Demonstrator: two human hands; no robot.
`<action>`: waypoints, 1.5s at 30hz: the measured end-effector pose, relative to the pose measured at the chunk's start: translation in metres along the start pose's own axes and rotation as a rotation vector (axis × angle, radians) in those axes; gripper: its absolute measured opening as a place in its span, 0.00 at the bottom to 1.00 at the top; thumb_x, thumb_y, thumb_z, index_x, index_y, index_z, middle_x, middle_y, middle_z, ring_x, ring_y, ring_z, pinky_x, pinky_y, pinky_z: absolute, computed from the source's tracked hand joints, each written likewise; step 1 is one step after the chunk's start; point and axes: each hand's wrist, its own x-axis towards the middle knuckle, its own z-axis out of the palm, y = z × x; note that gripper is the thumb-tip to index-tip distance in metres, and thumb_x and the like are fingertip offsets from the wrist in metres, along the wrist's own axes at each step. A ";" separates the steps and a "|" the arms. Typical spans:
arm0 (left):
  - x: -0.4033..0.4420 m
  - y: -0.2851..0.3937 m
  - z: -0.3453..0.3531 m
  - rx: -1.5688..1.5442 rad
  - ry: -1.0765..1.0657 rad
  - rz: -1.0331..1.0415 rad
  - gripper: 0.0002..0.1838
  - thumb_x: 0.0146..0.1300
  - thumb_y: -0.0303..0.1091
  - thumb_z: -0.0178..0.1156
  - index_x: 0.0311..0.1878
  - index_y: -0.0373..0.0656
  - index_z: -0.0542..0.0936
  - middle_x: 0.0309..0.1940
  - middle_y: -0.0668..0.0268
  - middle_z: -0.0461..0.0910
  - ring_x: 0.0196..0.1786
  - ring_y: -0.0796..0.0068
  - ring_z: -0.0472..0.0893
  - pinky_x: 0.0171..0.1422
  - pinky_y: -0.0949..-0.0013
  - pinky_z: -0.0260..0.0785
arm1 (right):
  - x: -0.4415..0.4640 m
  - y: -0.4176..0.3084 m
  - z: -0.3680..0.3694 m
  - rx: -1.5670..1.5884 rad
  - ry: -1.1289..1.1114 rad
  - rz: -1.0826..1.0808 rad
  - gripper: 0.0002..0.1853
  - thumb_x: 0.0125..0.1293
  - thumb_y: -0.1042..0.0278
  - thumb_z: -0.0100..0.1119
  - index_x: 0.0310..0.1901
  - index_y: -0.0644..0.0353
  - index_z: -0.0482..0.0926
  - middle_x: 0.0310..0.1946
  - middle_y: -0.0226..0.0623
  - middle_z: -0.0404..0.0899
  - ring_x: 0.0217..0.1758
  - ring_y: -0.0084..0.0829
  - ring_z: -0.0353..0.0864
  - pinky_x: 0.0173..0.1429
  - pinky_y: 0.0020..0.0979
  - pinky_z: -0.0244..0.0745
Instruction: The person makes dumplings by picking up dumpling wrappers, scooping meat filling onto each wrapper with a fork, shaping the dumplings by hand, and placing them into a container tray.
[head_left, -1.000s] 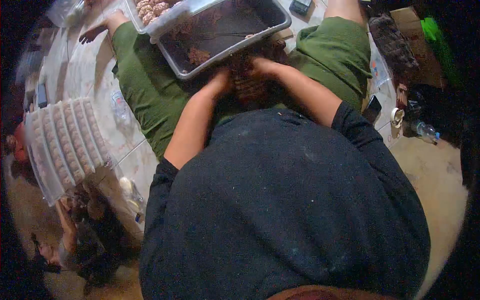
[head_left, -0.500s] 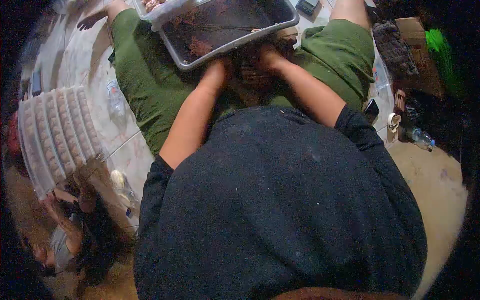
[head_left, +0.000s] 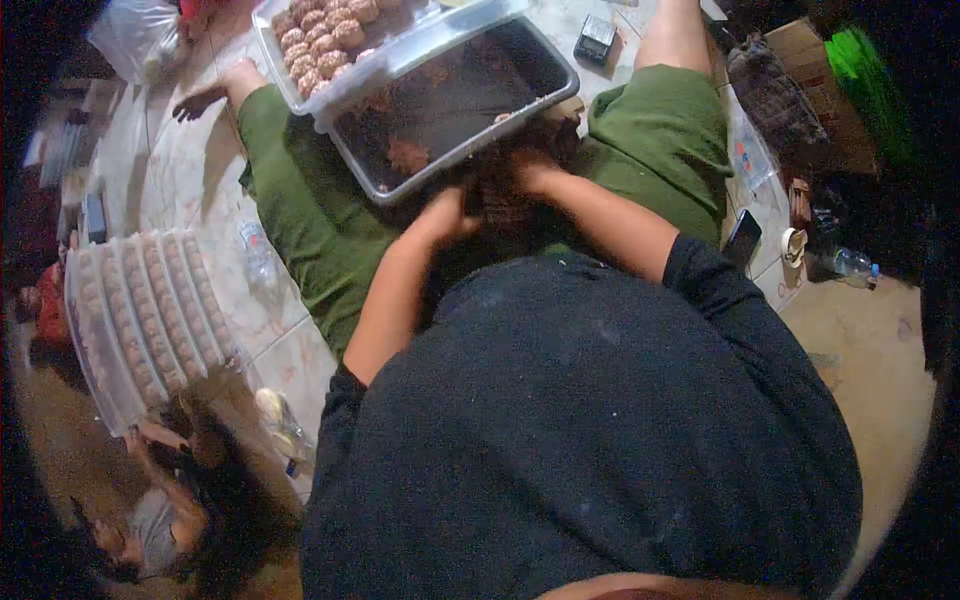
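Between the green-clad legs rests a dark grey tray (head_left: 460, 100) with reddish-brown crumbs inside. My left hand (head_left: 452, 212) is just below its near rim, blurred and partly in shadow. Close beside it, my right hand (head_left: 532, 172) reaches into the dark space under the rim. The fingers of both hands are hidden by shadow and blur, so I cannot see what they hold. A clear plastic container (head_left: 300, 98) with rows of round, nut-coated brown balls (head_left: 330, 38) overlaps the tray's far left side.
Stacked clear containers (head_left: 150, 320) of similar balls stand at the left, a person's hand (head_left: 140, 440) at their lower edge. A small black scale (head_left: 595, 40) lies beyond the tray. On the right are a phone (head_left: 742, 238), a plastic bottle (head_left: 855, 266) and a cardboard box (head_left: 820, 85).
The view has shifted, so the tray and legs appear lower and more of the ball-filled container shows. My left hand is now more visible below the tray rim.
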 end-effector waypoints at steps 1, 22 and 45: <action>-0.005 0.003 -0.003 0.029 -0.016 0.062 0.23 0.58 0.36 0.54 0.56 0.38 0.68 0.49 0.61 0.72 0.52 0.67 0.70 0.55 0.66 0.65 | 0.001 0.003 -0.002 -0.040 0.121 -0.064 0.32 0.51 0.52 0.60 0.56 0.61 0.69 0.55 0.54 0.67 0.57 0.43 0.68 0.57 0.37 0.66; 0.043 0.076 -0.082 0.042 0.050 0.692 0.11 0.44 0.24 0.67 0.33 0.38 0.79 0.45 0.59 0.77 0.47 0.71 0.76 0.52 0.69 0.67 | 0.088 -0.037 -0.270 -0.273 0.534 -0.431 0.12 0.55 0.72 0.61 0.43 0.61 0.79 0.38 0.42 0.80 0.37 0.30 0.80 0.43 0.28 0.75; 0.014 0.035 -0.131 -0.675 -0.106 0.686 0.29 0.56 0.39 0.61 0.58 0.39 0.64 0.51 0.59 0.71 0.52 0.68 0.72 0.57 0.66 0.64 | 0.069 -0.100 -0.267 -0.408 0.748 -0.797 0.07 0.64 0.69 0.50 0.35 0.65 0.71 0.26 0.39 0.73 0.28 0.28 0.76 0.34 0.26 0.73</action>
